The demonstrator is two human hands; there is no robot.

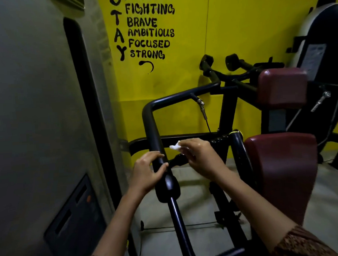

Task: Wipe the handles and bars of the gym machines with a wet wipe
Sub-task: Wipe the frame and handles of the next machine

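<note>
1. Bar [151,125] of the black machine runs up the frame's centre; you look midway through wiping it.
2. Your left hand [147,171] has its grip curled round the bar above the padded handle [167,185], steadying it.
3. Your right hand [202,158] pinches the wet wipe [175,146] just right of the bar; next, press it on and slide.

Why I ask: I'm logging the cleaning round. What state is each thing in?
black bar, gripped by the left hand
wet wipe, crumpled, pinched in the right hand, close beside the bar; contact unclear
left hand, fingers curled round the bar
right hand, pinching the wipe
cable clip, hanging below the bar's top stretch
</note>
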